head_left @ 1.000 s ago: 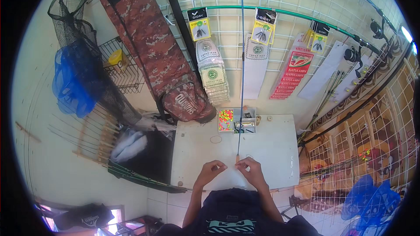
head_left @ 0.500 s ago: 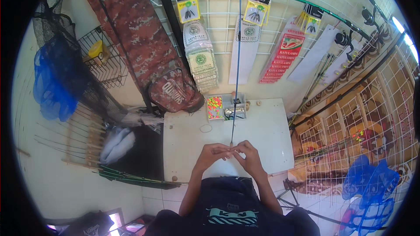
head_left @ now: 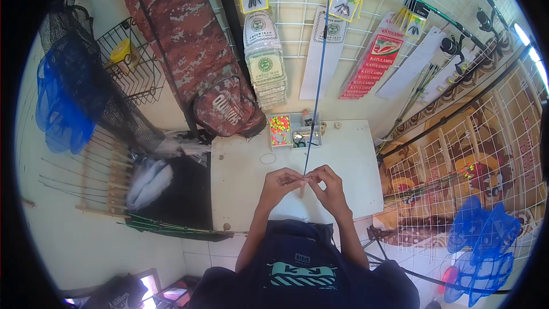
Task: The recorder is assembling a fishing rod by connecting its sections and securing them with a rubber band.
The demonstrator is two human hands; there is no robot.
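Over the front half of a white tabletop (head_left: 246, 194), my left hand (head_left: 279, 187) and my right hand (head_left: 327, 190) meet fingertip to fingertip. Both are closed in a pinch at the lower end of a thin blue fishing rod (head_left: 313, 131), which rises away from me past the wall. Whether a fine line is also between the fingers is too small to tell. A short pale brown piece shows just below the fingertips; what it is I cannot make out. Beyond my hands stands a compartment box (head_left: 290, 132) with bright beads (head_left: 280, 129) and small tackle.
A loop of thin line (head_left: 267, 158) lies left of my hands, and small spools (head_left: 337, 125) sit by the box. Behind, a wire grid holds hanging packets (head_left: 266, 71). A camouflage rod bag (head_left: 171, 40) leans at left; blue nets (head_left: 480, 234) hang at right.
The view has tilted a little, and my hands appear slightly higher over the table. The rod's upper part leans further right. Both hands keep their pinch at its lower end.
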